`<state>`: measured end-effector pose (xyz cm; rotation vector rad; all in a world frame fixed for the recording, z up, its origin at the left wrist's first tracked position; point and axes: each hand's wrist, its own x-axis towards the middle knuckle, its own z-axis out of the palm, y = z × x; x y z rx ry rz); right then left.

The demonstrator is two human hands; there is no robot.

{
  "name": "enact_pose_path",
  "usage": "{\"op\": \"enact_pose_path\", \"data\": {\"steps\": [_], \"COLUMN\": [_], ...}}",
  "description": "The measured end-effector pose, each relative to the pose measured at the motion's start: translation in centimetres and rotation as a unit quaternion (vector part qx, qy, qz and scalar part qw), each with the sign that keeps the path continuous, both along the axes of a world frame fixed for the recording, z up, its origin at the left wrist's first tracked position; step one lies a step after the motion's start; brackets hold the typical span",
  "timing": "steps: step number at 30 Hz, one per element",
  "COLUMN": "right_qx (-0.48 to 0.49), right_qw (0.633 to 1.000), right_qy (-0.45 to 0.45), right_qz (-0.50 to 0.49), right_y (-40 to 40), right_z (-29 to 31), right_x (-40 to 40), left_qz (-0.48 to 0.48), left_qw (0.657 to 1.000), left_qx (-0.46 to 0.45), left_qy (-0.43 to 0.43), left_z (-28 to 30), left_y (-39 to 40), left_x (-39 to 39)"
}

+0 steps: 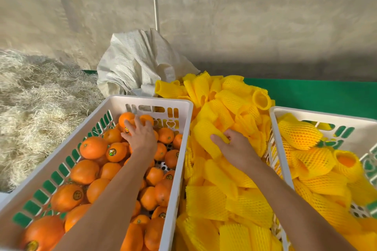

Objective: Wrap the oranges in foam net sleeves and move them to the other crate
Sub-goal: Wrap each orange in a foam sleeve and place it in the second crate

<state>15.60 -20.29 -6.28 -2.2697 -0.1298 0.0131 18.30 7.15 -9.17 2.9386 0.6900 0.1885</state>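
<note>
A white crate on the left holds several bare oranges. My left hand reaches deep into it, fingers spread over an orange at the far end. Between the crates lies a heap of yellow foam net sleeves. My right hand pinches one yellow sleeve on top of that heap. The white crate on the right contains several oranges wrapped in yellow sleeves.
A white woven sack slumps behind the left crate. Dry straw is piled at the left. A green surface runs behind the right crate, below a grey concrete wall.
</note>
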Motion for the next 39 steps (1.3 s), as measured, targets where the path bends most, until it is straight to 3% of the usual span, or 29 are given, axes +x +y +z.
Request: {"op": "enact_pose_path", "data": {"steps": [6, 11, 17, 20, 24, 29, 32, 36, 39], "right_qx": [0.294, 0.290, 0.377, 0.397, 0.410, 0.314, 0.243, 0.288, 0.323], "right_qw": [0.954, 0.954, 0.920, 0.913, 0.909, 0.938, 0.950, 0.944, 0.936], "right_qy": [0.064, -0.005, -0.019, -0.068, -0.070, -0.146, -0.194, -0.162, -0.139], "right_qz": [-0.018, -0.072, -0.104, -0.066, 0.022, 0.016, 0.016, 0.025, 0.027], "right_y": [0.7, 0.5, 0.4, 0.7, 0.4, 0.5, 0.4, 0.7, 0.6], "right_z": [1.2, 1.2, 1.6, 2.1, 2.7, 2.6, 2.1, 2.2, 2.7], "right_x": [-0.3, -0.1, -0.1, -0.5, -0.8, -0.8, -0.7, -1.1, -1.2], "left_qz": [0.003, -0.108, -0.309, -0.364, -0.294, -0.275, -0.275, -0.315, -0.287], "left_qw": [0.995, 0.974, 0.890, 0.855, 0.801, 0.731, 0.706, 0.693, 0.655], "left_qx": [-0.083, -0.103, -0.132, -0.234, -0.470, -0.606, -0.638, -0.636, -0.692], "left_qy": [-0.053, -0.168, -0.307, -0.287, -0.226, -0.150, -0.134, -0.128, -0.096], "left_z": [1.2, 4.2, 6.3, 5.8, 5.3, 4.9, 5.4, 5.8, 6.3], "left_y": [1.2, -1.5, -9.0, -12.1, -13.3, -12.8, -13.0, -13.0, -12.6], "left_x": [-0.7, -0.9, -3.2, -3.9, -3.9, -3.3, -3.5, -3.8, -3.8]}}
